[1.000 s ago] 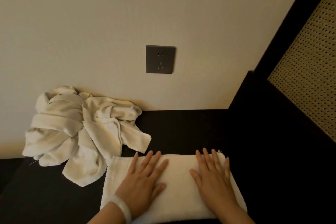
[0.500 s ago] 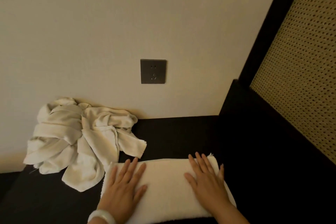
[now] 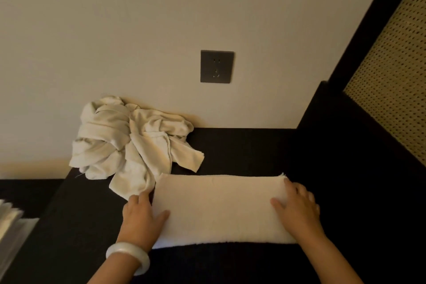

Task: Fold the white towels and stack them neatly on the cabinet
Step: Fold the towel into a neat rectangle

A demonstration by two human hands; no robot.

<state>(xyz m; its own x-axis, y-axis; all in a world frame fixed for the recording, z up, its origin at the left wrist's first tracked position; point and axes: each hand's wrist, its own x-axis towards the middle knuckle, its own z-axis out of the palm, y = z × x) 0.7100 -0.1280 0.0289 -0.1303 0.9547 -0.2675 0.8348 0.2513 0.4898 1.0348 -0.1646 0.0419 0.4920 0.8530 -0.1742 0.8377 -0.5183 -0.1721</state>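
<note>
The folded towel lies flat on the dark cabinet. The left hand grips its 9 o'clock end, thumb on top, fingers curled round the edge. The right hand clasps the 3 o'clock end likewise. Crumpled towels heap at 10 o'clock, against the wall.

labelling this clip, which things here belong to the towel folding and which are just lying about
Job: folded towel, crumpled towel pile, cabinet top, left hand, right hand.
Lying about: wall socket, woven panel, pale sheets at left edge.
</note>
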